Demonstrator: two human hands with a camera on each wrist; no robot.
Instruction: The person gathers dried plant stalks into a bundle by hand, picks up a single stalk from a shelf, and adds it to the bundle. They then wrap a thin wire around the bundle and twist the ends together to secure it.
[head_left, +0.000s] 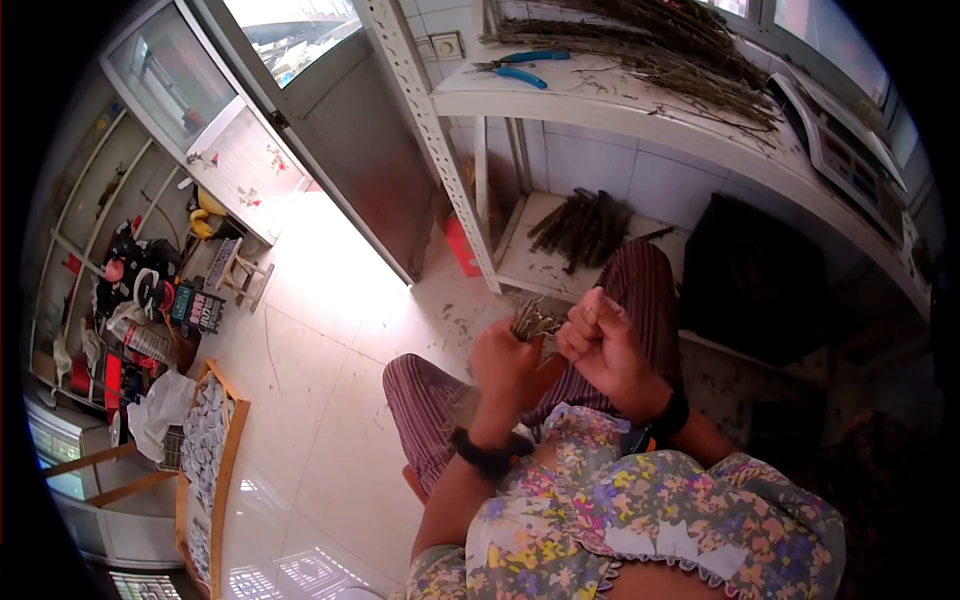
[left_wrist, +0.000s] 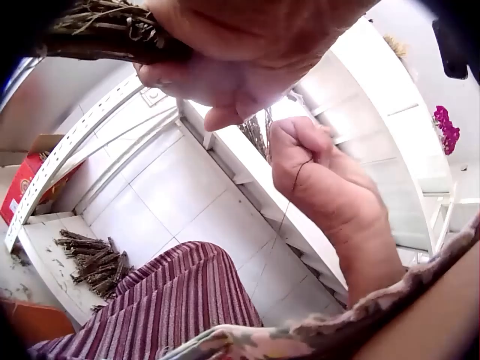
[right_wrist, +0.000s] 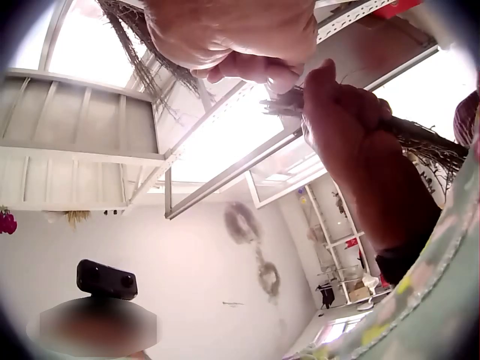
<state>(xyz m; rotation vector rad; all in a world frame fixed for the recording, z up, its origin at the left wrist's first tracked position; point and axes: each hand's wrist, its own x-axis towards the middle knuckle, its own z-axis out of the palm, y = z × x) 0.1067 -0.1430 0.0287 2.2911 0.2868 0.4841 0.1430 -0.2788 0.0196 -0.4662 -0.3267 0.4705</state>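
A short bundle of dry twigs [head_left: 537, 316] is gripped in my left hand [head_left: 504, 362], its fingers and thumb wrapped round the stems. In the right wrist view the bundle [right_wrist: 427, 140] sticks out on both sides of that hand. My right hand [head_left: 608, 345] is beside it, fingers curled into a fist. A thin dark thread [left_wrist: 280, 227] crosses the right hand in the left wrist view and trails down from it; the fist holds this thread. The thread's far end is lost from sight.
Blue-handled pliers [head_left: 522, 72] and a heap of long twigs [head_left: 650, 50] lie on the white shelf [head_left: 590, 105]. Below are several short twig bundles [head_left: 582, 228] and a black container [head_left: 755, 280]. A wooden-framed rack [head_left: 240, 425] stands on the tiled floor at left.
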